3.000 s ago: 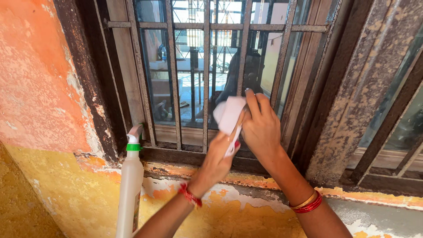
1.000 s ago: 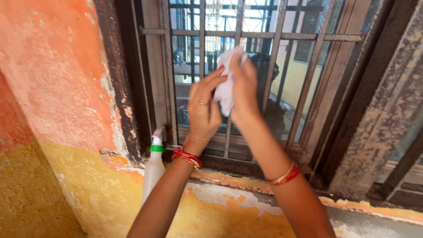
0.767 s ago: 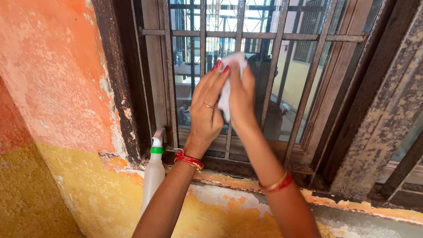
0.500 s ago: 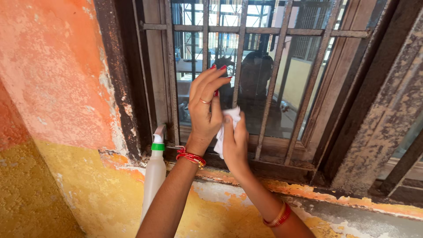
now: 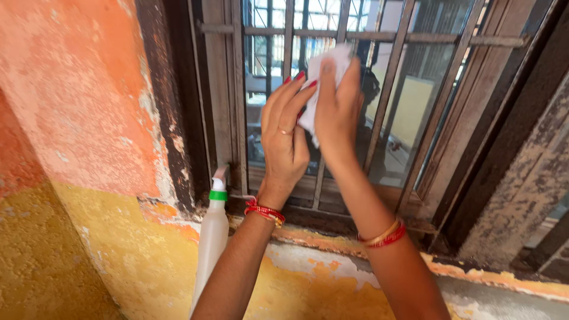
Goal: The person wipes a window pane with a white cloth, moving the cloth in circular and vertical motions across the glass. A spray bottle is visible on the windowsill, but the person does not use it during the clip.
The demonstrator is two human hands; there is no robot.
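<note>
Sliding back up from the bottom of the grille half a second ago, my right hand (image 5: 336, 112) now has its grip closed on the white cloth (image 5: 325, 74) high on a rusty bar (image 5: 332, 106). My left hand (image 5: 284, 139) rests open beside it, fingers touching the cloth, so the wiping is working upward again.

Both forearms rise from the near edge and converge toward the far upper centre. Left hand (image 5: 284, 139): raised upright, back of hand facing the viewer, fingers (image 5: 290, 98) extended and close together, tips pointing up and slightly right; a ring on one finger, red bangles at the wrist. Right hand (image 5: 338, 109): raised just right of the left and touching it, slightly higher, fingers curled in a closed grip, back of hand toward the viewer; red and gold bangles on the forearm below the wrist.
</note>
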